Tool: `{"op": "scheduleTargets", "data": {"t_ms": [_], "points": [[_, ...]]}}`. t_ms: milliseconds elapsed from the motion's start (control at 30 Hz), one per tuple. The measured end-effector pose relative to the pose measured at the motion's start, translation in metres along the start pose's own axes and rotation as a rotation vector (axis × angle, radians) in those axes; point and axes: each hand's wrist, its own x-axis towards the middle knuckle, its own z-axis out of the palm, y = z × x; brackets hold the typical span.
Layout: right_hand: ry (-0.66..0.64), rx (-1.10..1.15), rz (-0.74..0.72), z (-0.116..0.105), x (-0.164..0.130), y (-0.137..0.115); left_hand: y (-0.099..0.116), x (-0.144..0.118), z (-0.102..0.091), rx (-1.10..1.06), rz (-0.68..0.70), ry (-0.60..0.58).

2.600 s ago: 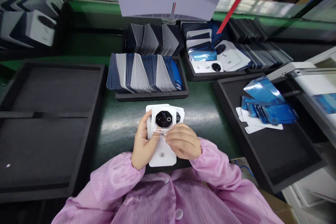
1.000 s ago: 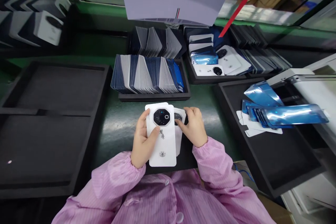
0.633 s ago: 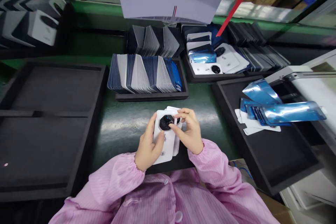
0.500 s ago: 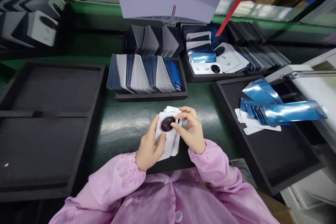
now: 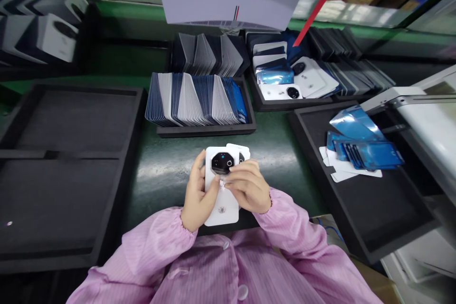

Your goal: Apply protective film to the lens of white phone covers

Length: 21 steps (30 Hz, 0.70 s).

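My left hand (image 5: 198,197) grips a small stack of white phone back covers (image 5: 221,209) from the left side, thumb on the top cover. The top cover faces me, with a black octagonal camera module (image 5: 221,163) near its upper end. My right hand (image 5: 248,191) lies across the middle of the top cover, its fingertips pinched just below the camera module. What the fingertips pinch is too small to tell. A second cover peeks out behind on the right.
A black tray (image 5: 210,128) packed with upright covers stands just beyond my hands. Another tray (image 5: 261,99) at the back right holds flat covers and blue film. Blue film sheets (image 5: 363,152) lie in the right tray (image 5: 392,228). A large black tray (image 5: 71,171) lies on the left.
The stack tilted away and came back to face me. My right hand moved from the camera module's right edge down to just below it. The long blue film sheet on the right is gone.
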Motion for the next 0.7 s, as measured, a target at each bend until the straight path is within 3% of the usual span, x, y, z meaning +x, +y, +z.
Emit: {"op": "scheduleTargets", "data": {"t_ms": [200, 700], "points": [[-0.015, 0.094, -0.061, 0.0022, -0.0014, -0.0018, 0.0041, 0.0052, -0.0020, -0.037, -0.027, 0.024], [-0.050, 0.052, -0.066, -0.0003, -0.0035, 0.0001, 0.0029, 0.0055, -0.0029, 0.042, 0.024, 0.011]]}}
